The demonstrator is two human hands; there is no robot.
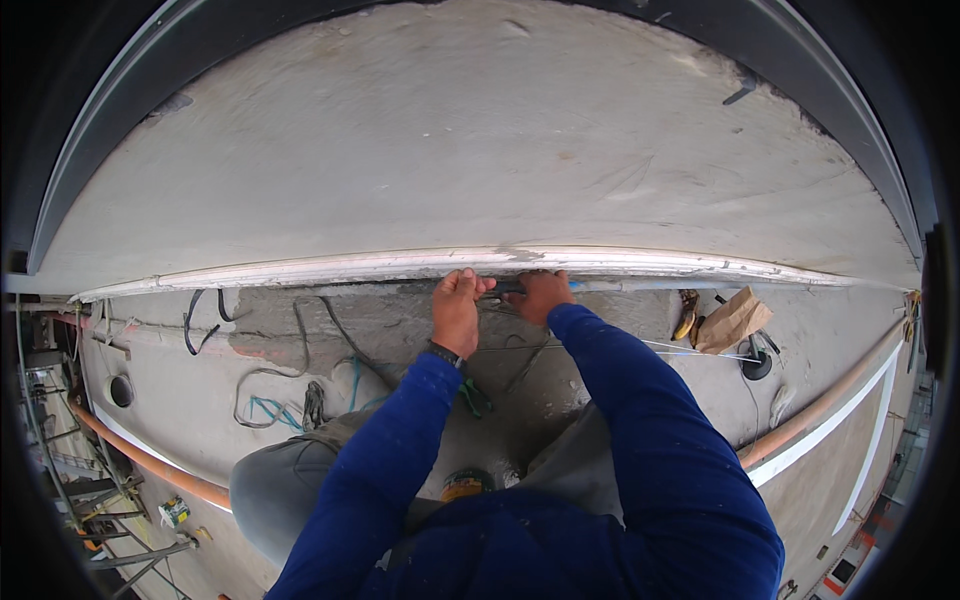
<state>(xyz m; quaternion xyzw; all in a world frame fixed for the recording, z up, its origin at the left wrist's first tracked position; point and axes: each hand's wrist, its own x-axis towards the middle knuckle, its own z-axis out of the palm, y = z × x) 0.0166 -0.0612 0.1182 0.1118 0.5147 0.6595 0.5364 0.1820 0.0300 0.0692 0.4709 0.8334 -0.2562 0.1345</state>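
Note:
My left hand (pixel 457 312) is closed in a pinch at the foot of the grey wall, just below a white ribbed rail (pixel 380 266). What its fingertips hold, if anything, is too small to make out. Close beside it on the right, my right hand (pixel 542 297) is closed around a short dark tube-like piece (pixel 509 287) that shows between the two hands. Its exact kind cannot be told. A pale blue-grey pipe (pixel 640 286) runs rightward from my right hand along the wall base. Below my hands lies a green-handled tool (pixel 475 399).
Loose dark cable (pixel 302 340) and teal cord (pixel 272 408) lie left. On the right are a brown paper bag (pixel 735 320), a yellow-brown shoe-like item (pixel 686 314) and a black round object (pixel 757 366). An orange pipe (pixel 160 462) follows the ledge edge; a round hole (pixel 121 391) is nearby.

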